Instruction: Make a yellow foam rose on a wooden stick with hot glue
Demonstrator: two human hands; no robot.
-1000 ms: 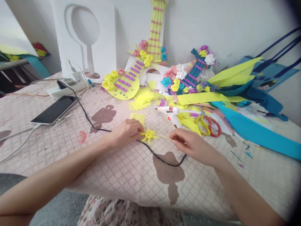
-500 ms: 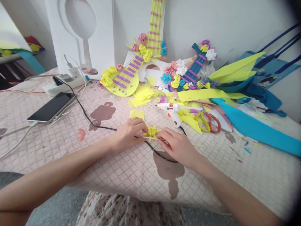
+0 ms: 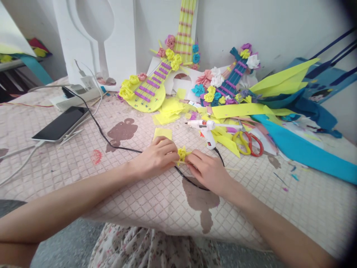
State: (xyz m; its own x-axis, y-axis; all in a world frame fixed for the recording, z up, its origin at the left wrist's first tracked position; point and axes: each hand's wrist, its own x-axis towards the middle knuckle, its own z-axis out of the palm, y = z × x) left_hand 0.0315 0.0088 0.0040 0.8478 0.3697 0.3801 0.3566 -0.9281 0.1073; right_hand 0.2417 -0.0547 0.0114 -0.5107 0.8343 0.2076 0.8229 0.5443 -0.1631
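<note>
Between my hands is a small yellow crepe-paper flower [image 3: 182, 153] over the tablecloth. My left hand [image 3: 159, 158] is closed, its fingertips pinching the flower's left side and partly hiding it. My right hand [image 3: 206, 169] is closed at the flower's other side, gripping a thin pale wooden stick [image 3: 232, 169] whose tail pokes out past the hand. In front of the flower a short piece of the stick shows. A yellow paper square [image 3: 163, 133] lies just beyond my left hand, and the white glue gun [image 3: 205, 130] rests beyond my right.
Scissors [image 3: 247, 143] with red and yellow handles lie right of the glue gun. Paper scraps [image 3: 170, 111] and a blue strip [image 3: 306, 152] spread behind. Flower-decorated paper guitars [image 3: 146, 91] stand at the back. A phone [image 3: 61, 123] and power strip [image 3: 75, 100] are left; a black cord [image 3: 102, 136] crosses the table.
My left hand has moved slightly right, closing in on the flower and covering more of it. Less of the stick shows between my hands. The right hand stays nearly in place.
</note>
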